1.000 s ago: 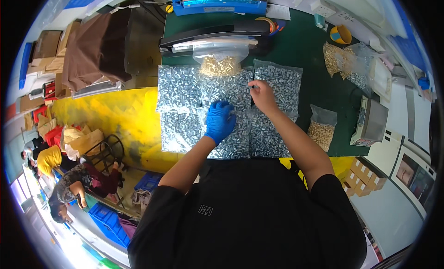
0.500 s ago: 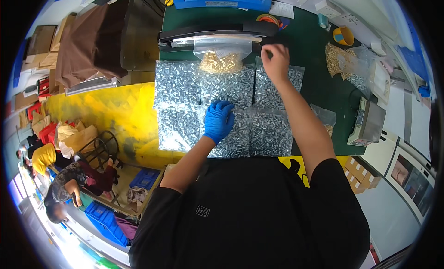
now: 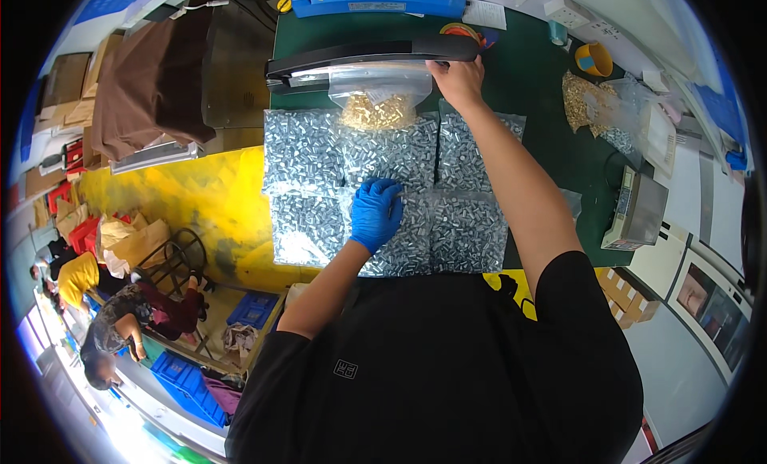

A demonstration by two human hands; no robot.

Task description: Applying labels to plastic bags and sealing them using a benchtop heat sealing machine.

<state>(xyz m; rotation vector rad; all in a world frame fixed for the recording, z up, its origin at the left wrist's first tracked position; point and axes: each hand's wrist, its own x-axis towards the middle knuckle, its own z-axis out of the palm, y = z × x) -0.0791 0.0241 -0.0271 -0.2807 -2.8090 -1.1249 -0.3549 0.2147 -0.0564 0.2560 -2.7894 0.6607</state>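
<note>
In a blue glove, my left hand (image 3: 376, 216) rests on the middle clear bags of small silvery metal pieces (image 3: 403, 216), fingers loosely bent and slightly apart, with nothing seen in them. My bare right hand (image 3: 461, 81) is closed around the right end of the black arm of a bag sealer (image 3: 363, 57). A clear bag of small gold-coloured pieces (image 3: 379, 111) has its mouth at the sealer and its filled part over the middle back silvery bag. More bags of silvery pieces (image 3: 302, 151) lie flat side by side around it.
A blue machine (image 3: 379, 2) and tape rolls (image 3: 462, 33) stand behind. To the right are a yellow cup (image 3: 593, 60), bags of gold pieces (image 3: 579, 101) and a scale-like device (image 3: 636, 211). A brown cloth (image 3: 156, 81) covers something at left; other people (image 3: 112, 328) work lower left.
My right hand has moved slightly left and down onto the sealer's arm end, taking hold of it. The sealer's arm sits a little differently. My left hand stays on the bags.
</note>
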